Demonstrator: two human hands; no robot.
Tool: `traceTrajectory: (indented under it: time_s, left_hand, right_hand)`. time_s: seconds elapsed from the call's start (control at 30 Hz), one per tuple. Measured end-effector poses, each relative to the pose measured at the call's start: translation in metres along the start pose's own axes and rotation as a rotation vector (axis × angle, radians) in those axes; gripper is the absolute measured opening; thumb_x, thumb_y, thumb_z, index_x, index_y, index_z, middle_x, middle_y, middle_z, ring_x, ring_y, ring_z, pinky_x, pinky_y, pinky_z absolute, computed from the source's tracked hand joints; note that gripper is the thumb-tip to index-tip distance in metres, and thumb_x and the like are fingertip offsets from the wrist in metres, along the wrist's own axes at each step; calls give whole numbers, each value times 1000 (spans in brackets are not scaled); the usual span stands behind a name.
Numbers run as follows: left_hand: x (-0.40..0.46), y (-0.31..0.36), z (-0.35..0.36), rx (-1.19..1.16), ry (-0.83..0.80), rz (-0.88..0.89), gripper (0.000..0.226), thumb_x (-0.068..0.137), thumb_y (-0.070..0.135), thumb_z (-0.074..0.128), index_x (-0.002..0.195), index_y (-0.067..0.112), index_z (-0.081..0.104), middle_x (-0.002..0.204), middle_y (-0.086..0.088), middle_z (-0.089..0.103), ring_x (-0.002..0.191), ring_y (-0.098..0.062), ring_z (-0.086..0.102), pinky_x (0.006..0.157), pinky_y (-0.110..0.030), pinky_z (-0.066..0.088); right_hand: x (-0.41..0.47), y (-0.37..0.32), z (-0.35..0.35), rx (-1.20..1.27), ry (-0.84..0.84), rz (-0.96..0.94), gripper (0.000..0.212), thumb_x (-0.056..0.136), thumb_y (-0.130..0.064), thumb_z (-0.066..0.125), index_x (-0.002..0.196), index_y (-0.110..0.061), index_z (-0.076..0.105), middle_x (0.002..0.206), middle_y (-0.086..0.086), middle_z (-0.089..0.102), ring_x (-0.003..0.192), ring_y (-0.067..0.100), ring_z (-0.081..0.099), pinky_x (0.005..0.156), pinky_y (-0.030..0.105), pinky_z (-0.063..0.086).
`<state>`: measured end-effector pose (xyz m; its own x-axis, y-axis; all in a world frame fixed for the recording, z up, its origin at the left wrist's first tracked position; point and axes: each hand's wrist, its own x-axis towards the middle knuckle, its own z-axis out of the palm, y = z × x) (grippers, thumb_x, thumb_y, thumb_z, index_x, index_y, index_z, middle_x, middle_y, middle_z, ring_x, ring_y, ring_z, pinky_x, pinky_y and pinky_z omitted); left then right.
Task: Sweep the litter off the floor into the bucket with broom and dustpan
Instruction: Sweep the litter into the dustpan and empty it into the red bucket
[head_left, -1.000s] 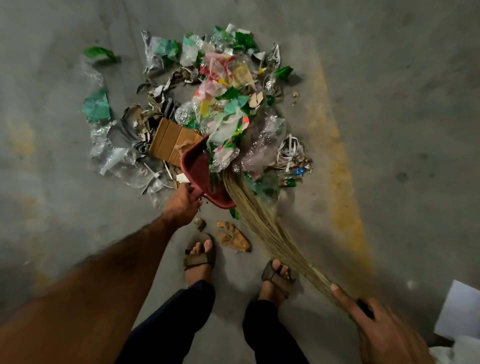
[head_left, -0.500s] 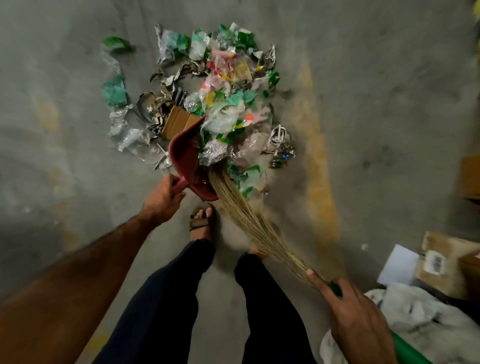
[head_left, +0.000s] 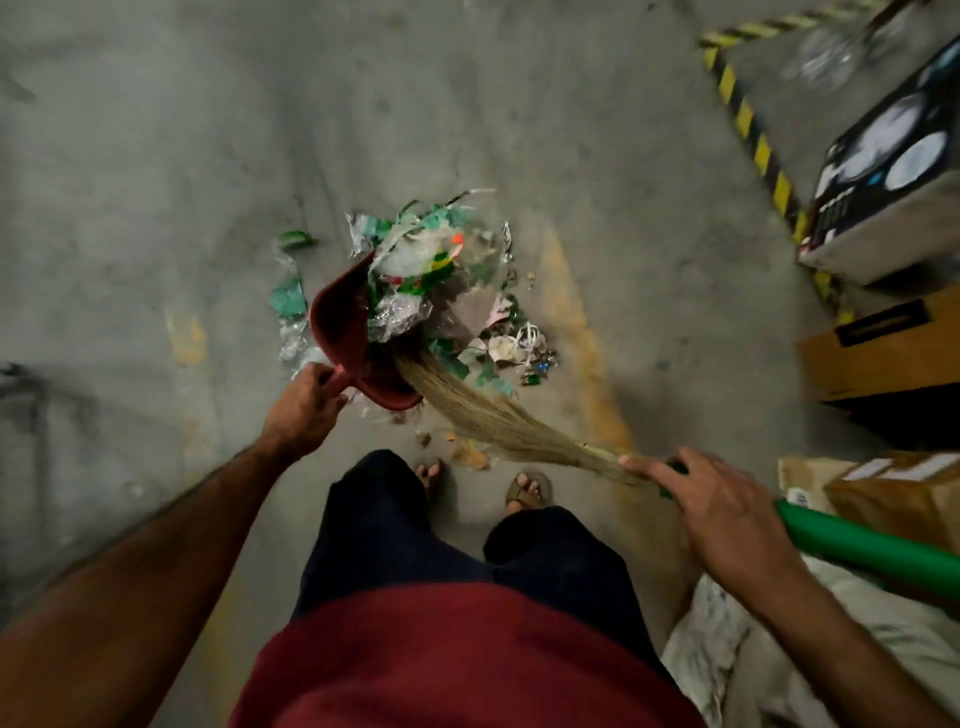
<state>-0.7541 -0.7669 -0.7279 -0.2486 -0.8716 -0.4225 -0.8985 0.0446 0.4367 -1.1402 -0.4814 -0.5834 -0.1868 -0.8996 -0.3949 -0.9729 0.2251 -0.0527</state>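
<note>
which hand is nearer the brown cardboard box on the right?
Right. The right hand grips the broom just left of the box; the left hand holds the dustpan well across the floor.

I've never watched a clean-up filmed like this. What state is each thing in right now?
Dark red plastic dustpan: tilted, heaped with litter.
Straw broom with green handle: bristle tips pressed against the load.
Loose plastic and paper litter: partly still on the floor.
Left hand: grips the dustpan's handle.
Right hand: grips the broom.
Brown cardboard box: closed.
</note>
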Motion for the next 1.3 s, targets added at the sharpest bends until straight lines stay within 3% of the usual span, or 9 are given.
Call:
traceTrajectory:
  time_s: [0.33, 0.67, 0.77, 0.83, 0.93, 1.03, 1.1, 1.17, 1.3]
  left_hand:
    - [-20, -25, -65, 3, 40, 273, 28, 88, 23, 68, 107, 11, 52, 96, -9, 59, 85, -32, 58, 67, -36, 38]
    - [-9, -100, -112, 77, -161, 437, 29, 88, 28, 67, 107, 18, 47, 97, -6, 59, 83, -28, 58, 67, -40, 45]
    - [-14, -104, -121, 123, -211, 540, 33, 87, 25, 69, 111, 17, 48, 101, -7, 61, 86, -28, 58, 68, -40, 45]
    - [-17, -101, -124, 154, -262, 579, 33, 87, 26, 69, 111, 20, 47, 102, -6, 62, 87, -28, 60, 68, -40, 47]
    - [-21, -88, -123, 180, -329, 659, 39, 87, 29, 68, 117, 25, 42, 108, -2, 63, 90, -26, 63, 70, -44, 53]
    - [-43, -59, -117, 199, -341, 751, 29, 90, 26, 65, 111, 20, 47, 100, -6, 63, 80, -22, 59, 63, -40, 49]
    - [-58, -40, -112, 244, -328, 808, 19, 91, 25, 64, 101, 17, 50, 88, -4, 58, 72, -19, 52, 56, -35, 39]
    - [-67, -29, -101, 268, -354, 880, 21, 90, 32, 63, 99, 18, 50, 85, -2, 58, 74, -23, 57, 58, -38, 42]
    - [-99, -13, -77, 326, -390, 954, 28, 89, 24, 66, 111, 15, 50, 96, -7, 61, 82, -28, 59, 67, -41, 47]
  right_hand:
    - [-57, -78, -52, -63, 283, 71, 74, 57, 7, 70, 117, -36, 68, 83, 0, 53, 63, 24, 56, 52, 33, 42]
    - [-131, -234, -14, 32, 232, 397, 72, 61, 3, 75, 118, -40, 67, 90, 0, 58, 70, 26, 61, 59, 36, 47]
    - [-157, -278, -18, 88, 206, 493, 63, 62, -4, 57, 114, -38, 69, 88, 1, 60, 71, 27, 63, 58, 37, 48]
    - [-179, -305, -25, 160, 277, 538, 55, 64, -26, 39, 106, -33, 74, 82, 4, 63, 67, 30, 64, 55, 37, 48]
    - [-210, -336, -23, 224, 286, 647, 64, 66, -37, 25, 106, -30, 75, 83, 7, 63, 68, 32, 64, 58, 36, 43]
    - [-242, -356, -11, 232, 186, 769, 60, 70, -35, 31, 116, -37, 68, 92, 3, 59, 76, 29, 61, 62, 32, 34]
    - [-265, -367, -2, 227, 151, 834, 59, 71, -36, 31, 120, -41, 63, 97, 2, 58, 80, 26, 61, 64, 34, 39]
    - [-288, -378, 8, 241, 175, 900, 58, 75, -34, 29, 121, -42, 64, 94, 0, 57, 79, 25, 61, 63, 36, 44]
    - [-338, -402, 34, 218, 130, 1023, 45, 78, -33, 65, 120, -48, 61, 91, -7, 55, 76, 17, 58, 60, 32, 41]
